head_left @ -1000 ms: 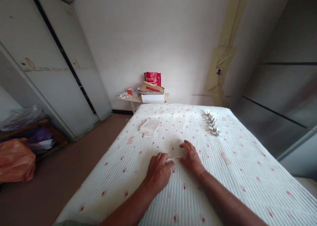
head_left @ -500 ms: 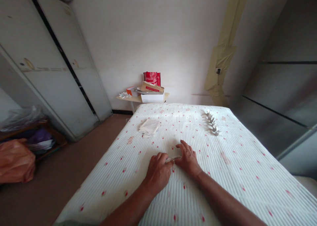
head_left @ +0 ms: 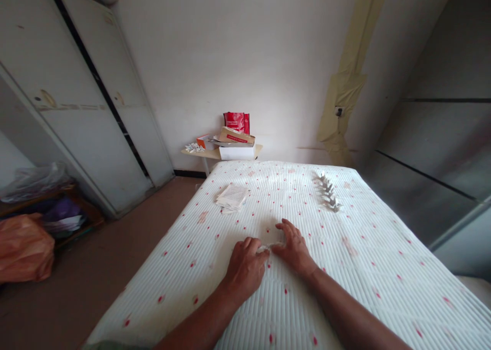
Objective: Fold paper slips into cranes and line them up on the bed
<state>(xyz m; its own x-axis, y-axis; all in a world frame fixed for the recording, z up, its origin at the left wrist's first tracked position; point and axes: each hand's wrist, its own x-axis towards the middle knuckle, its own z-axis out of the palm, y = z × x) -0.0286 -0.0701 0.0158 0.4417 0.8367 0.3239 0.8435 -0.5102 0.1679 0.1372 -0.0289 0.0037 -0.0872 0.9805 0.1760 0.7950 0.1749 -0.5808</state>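
A small piece of folded paper point(head_left: 264, 248) is between my two hands, low over the bed, mostly covered by fingers. My left hand point(head_left: 247, 265) is closed on its left part, thumb and curled fingers together. At its right end is my right hand point(head_left: 294, 250), the thumb against the paper and the upper fingers arched away; its grip is partly hidden. Beyond my left hand lies a stack of printed paper sheets point(head_left: 232, 197). Several small folded paper figures point(head_left: 328, 190), pointed like birds, stand in a row farther right.
A bed point(head_left: 345, 288) with a white ribbed, red-dotted cover is under my hands. Behind it, a small table point(head_left: 210, 154) bears a white box point(head_left: 237, 152), a red bag point(head_left: 236, 121) and small white pieces point(head_left: 194, 147). A cabinet point(head_left: 111, 145) stands left; an orange bag point(head_left: 25, 248) lies near it.
My right thumb and fingers have shifted slightly right, and the visible paper between the hands looks a little different. My left hand has barely moved. The view has shifted very slightly.
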